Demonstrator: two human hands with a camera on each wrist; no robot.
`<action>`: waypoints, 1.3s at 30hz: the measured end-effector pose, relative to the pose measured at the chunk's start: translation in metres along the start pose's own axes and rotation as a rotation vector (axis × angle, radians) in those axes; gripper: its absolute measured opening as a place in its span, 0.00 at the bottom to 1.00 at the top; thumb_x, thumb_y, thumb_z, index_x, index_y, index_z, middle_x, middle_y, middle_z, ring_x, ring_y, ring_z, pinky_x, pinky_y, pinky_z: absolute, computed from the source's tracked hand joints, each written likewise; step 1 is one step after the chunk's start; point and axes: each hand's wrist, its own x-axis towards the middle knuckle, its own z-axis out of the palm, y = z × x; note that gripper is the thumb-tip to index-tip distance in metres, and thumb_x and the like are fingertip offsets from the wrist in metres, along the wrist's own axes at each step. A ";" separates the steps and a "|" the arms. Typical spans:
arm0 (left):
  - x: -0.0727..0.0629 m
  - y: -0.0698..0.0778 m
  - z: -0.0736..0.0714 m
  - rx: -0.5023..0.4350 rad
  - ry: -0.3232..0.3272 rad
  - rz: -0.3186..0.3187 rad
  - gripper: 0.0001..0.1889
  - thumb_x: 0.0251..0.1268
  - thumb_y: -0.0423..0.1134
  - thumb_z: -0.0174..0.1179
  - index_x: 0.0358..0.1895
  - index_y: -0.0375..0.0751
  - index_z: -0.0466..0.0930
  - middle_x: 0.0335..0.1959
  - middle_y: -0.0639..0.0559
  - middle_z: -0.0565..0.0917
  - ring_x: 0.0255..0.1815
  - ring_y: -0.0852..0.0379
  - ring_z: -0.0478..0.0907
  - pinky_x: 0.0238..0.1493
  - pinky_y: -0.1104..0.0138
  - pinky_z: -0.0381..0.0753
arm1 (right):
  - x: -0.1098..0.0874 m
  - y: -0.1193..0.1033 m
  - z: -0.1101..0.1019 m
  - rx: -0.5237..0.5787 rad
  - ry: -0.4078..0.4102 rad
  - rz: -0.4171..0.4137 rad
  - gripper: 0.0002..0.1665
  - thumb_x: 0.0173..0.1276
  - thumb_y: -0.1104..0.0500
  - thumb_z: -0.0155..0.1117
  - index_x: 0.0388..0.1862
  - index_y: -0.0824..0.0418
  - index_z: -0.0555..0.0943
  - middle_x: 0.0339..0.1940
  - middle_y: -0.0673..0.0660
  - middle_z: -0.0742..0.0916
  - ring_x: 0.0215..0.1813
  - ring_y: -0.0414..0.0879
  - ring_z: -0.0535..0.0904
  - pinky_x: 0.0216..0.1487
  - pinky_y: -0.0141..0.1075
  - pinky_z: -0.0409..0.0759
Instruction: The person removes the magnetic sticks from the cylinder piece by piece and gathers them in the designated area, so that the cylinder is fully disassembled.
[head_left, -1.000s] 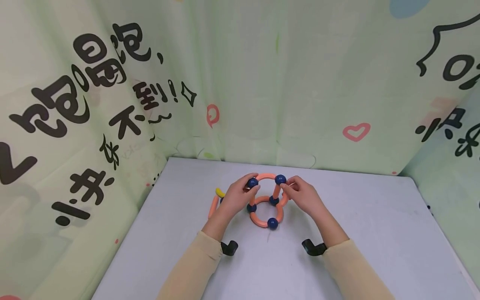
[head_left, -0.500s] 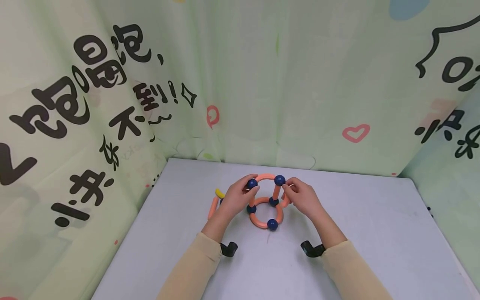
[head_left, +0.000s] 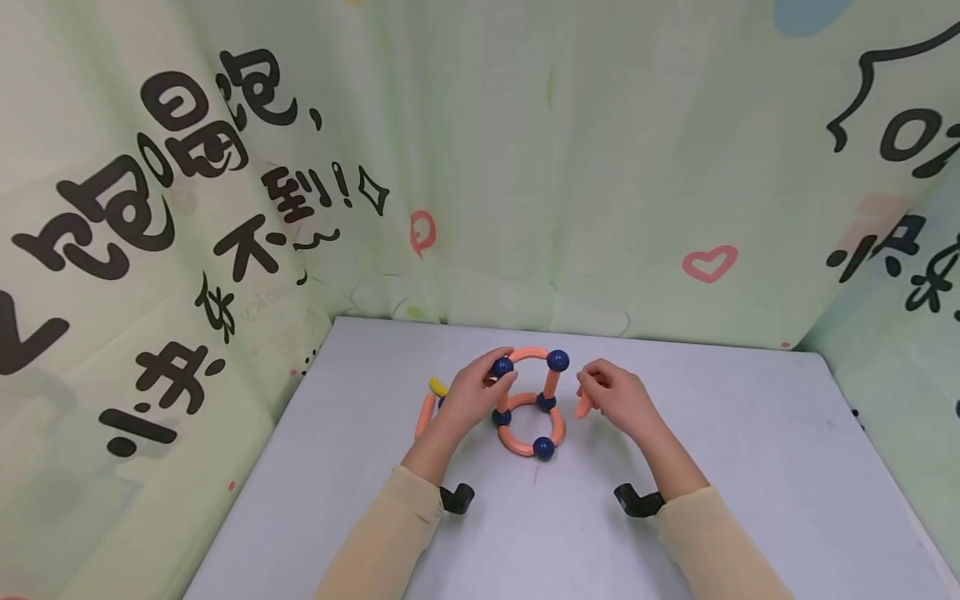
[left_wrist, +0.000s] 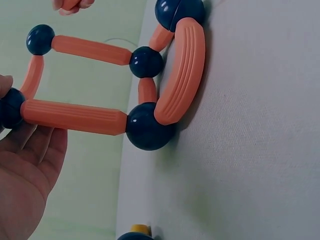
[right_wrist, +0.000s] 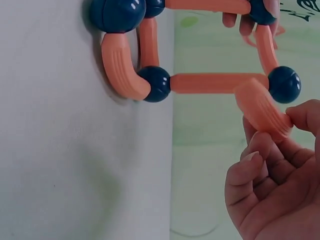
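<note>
A magnetic ball-and-rod frame stands on the table. Its base is a ring of curved orange rods joined by dark blue balls. Two straight orange rods rise from the base to upper balls, which a curved rod links. My left hand grips the upper left ball, thumb and fingers around it. To the right of the frame, my right hand pinches a loose curved orange rod between thumb and fingers. A gap separates this rod from the upper right ball in the head view.
Left of my left hand lie a yellow curved piece and an orange rod, with a blue ball partly hidden by the hand. A printed curtain hangs behind the white table and along its sides.
My right hand has drawn away to the right from the frame, carrying the curved rod that was beside the upper right ball. My left hand keeps its grip in place.
</note>
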 end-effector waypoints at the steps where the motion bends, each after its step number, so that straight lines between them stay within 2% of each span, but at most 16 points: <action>1: 0.000 0.000 0.000 0.003 0.001 0.002 0.27 0.71 0.57 0.56 0.71 0.70 0.65 0.58 0.60 0.78 0.50 0.60 0.76 0.50 0.63 0.82 | 0.000 0.003 -0.002 -0.005 0.000 0.009 0.20 0.76 0.43 0.53 0.51 0.56 0.79 0.36 0.55 0.85 0.35 0.49 0.77 0.36 0.35 0.77; 11: -0.002 -0.001 -0.002 0.005 0.022 0.006 0.26 0.71 0.58 0.56 0.70 0.71 0.66 0.64 0.59 0.76 0.53 0.57 0.77 0.52 0.63 0.82 | -0.005 0.044 -0.030 -0.034 -0.007 0.042 0.28 0.76 0.39 0.51 0.56 0.61 0.78 0.31 0.54 0.83 0.33 0.48 0.76 0.35 0.37 0.74; 17: -0.001 -0.003 -0.001 -0.012 0.026 0.001 0.26 0.70 0.58 0.58 0.70 0.73 0.67 0.65 0.59 0.77 0.55 0.55 0.78 0.52 0.61 0.83 | -0.005 0.066 -0.044 -0.067 -0.036 0.082 0.28 0.77 0.41 0.49 0.57 0.62 0.77 0.29 0.53 0.83 0.34 0.47 0.75 0.38 0.37 0.72; 23: 0.000 -0.005 0.000 -0.015 0.030 -0.005 0.26 0.69 0.57 0.59 0.69 0.73 0.67 0.66 0.59 0.77 0.55 0.54 0.79 0.53 0.59 0.84 | -0.005 0.084 -0.049 -0.127 -0.072 0.128 0.25 0.78 0.43 0.49 0.54 0.63 0.78 0.26 0.53 0.82 0.35 0.46 0.75 0.39 0.37 0.70; 28: 0.001 -0.006 0.000 -0.007 0.021 0.007 0.27 0.69 0.60 0.57 0.70 0.73 0.66 0.66 0.60 0.75 0.57 0.55 0.77 0.54 0.60 0.82 | -0.004 0.095 -0.053 -0.146 -0.093 0.163 0.25 0.77 0.45 0.49 0.54 0.64 0.77 0.28 0.53 0.81 0.34 0.46 0.75 0.37 0.36 0.70; 35: 0.001 -0.005 0.001 -0.009 0.024 -0.004 0.26 0.69 0.59 0.58 0.68 0.77 0.66 0.65 0.60 0.77 0.56 0.55 0.78 0.52 0.61 0.83 | -0.001 0.109 -0.052 -0.153 -0.080 0.178 0.26 0.77 0.45 0.50 0.53 0.66 0.78 0.31 0.55 0.82 0.33 0.46 0.75 0.34 0.35 0.72; 39: 0.001 -0.006 0.001 -0.015 0.021 -0.009 0.27 0.68 0.60 0.58 0.69 0.75 0.66 0.65 0.61 0.76 0.55 0.56 0.78 0.51 0.61 0.83 | 0.001 0.114 -0.051 -0.163 -0.066 0.189 0.26 0.76 0.45 0.52 0.53 0.66 0.79 0.34 0.57 0.82 0.35 0.47 0.76 0.33 0.35 0.72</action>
